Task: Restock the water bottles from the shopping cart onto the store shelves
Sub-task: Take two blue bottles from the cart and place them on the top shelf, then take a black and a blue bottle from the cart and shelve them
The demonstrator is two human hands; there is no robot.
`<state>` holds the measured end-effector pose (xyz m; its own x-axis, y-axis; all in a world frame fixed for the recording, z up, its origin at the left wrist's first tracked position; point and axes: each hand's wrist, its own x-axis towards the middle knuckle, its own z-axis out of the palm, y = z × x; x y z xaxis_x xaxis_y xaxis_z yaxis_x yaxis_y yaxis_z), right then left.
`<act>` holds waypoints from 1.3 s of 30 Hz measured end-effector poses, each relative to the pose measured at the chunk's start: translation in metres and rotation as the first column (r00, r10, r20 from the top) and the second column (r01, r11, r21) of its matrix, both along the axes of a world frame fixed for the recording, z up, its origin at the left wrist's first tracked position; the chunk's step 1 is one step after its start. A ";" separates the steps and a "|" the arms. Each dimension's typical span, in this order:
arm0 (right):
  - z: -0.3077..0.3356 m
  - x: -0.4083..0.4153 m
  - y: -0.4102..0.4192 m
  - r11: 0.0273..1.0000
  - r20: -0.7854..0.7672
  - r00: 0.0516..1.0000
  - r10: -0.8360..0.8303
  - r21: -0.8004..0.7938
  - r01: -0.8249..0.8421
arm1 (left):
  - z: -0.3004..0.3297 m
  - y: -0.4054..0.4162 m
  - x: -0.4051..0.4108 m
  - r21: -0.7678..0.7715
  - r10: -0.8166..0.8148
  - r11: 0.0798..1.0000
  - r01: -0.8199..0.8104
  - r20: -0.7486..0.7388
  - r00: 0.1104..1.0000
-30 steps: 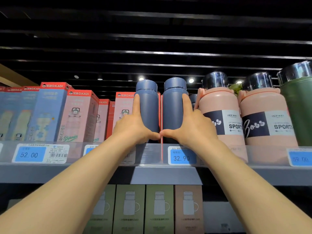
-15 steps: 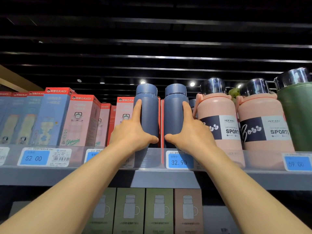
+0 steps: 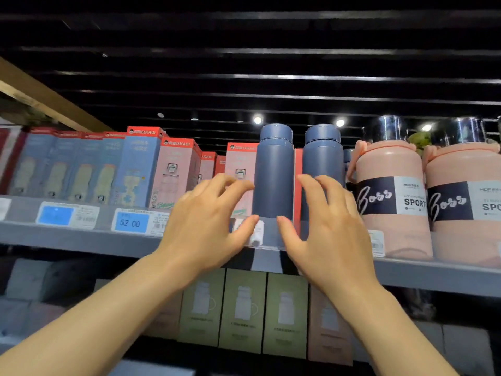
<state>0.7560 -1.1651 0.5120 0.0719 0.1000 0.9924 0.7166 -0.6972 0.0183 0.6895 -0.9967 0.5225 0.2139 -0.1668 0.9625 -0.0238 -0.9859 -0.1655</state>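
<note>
Two dark blue water bottles stand upright side by side on the grey top shelf (image 3: 81, 238): the left blue bottle (image 3: 274, 169) and the right blue bottle (image 3: 322, 156). My left hand (image 3: 208, 226) hovers just in front of and left of the left bottle, fingers spread, holding nothing. My right hand (image 3: 328, 226) is in front of the right bottle's lower half, fingers apart, also holding nothing. Both hands are off the bottles. The shopping cart is out of view.
Boxed bottles (image 3: 173, 175) in red-topped cartons fill the shelf to the left. Large pink sport jugs (image 3: 390, 196) stand right of the blue bottles. Green and pink boxes (image 3: 244, 310) line the lower shelf. Blue price tags (image 3: 131, 222) run along the shelf's clear front rail.
Both hands have let go of the two blue bottles and pulled back toward me with fingers spread. The view has shifted left and down.
</note>
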 end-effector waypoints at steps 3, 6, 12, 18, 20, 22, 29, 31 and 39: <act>-0.012 -0.041 0.039 0.980 -0.031 0.988 0.150 -0.123 -0.153 | -0.019 0.026 -0.049 0.013 -0.032 0.999 0.032 -0.027 0.999; -0.026 -0.090 0.086 0.928 -0.151 0.949 0.277 -0.216 -0.305 | -0.044 0.063 -0.108 -0.016 -0.013 1.000 0.012 -0.092 0.996; -0.100 -0.198 0.197 0.816 -0.450 0.804 0.388 -0.238 -0.527 | -0.123 0.180 -0.246 -0.164 0.026 0.983 -0.077 -0.293 0.956; -0.209 -0.288 0.293 0.659 -0.763 0.521 0.384 -0.169 -0.733 | -0.240 0.288 -0.383 -0.366 0.072 0.889 -0.276 -0.482 0.873; -0.252 -0.317 0.318 0.610 -0.840 0.413 0.353 -0.128 -0.782 | -0.281 0.313 -0.432 -0.417 0.101 0.829 -0.373 -0.545 0.832; -0.295 -0.345 0.343 0.550 -0.912 0.310 0.269 -0.119 -0.827 | -0.318 0.333 -0.482 -0.439 0.145 0.760 -0.479 -0.604 0.784; -0.392 -0.439 0.450 0.340 -0.998 -0.002 0.058 0.022 -0.940 | -0.396 0.370 -0.618 -0.529 0.134 0.457 -0.715 -0.754 0.643; -0.404 -0.460 0.479 0.300 -0.999 -0.042 -0.003 0.039 -0.953 | -0.407 0.384 -0.644 -0.533 0.157 0.424 -0.732 -0.753 0.639; -0.434 -0.476 0.590 0.357 -0.994 -0.102 -0.035 0.083 -0.930 | -0.439 0.493 -0.660 -0.599 0.075 0.346 -0.722 -0.749 0.658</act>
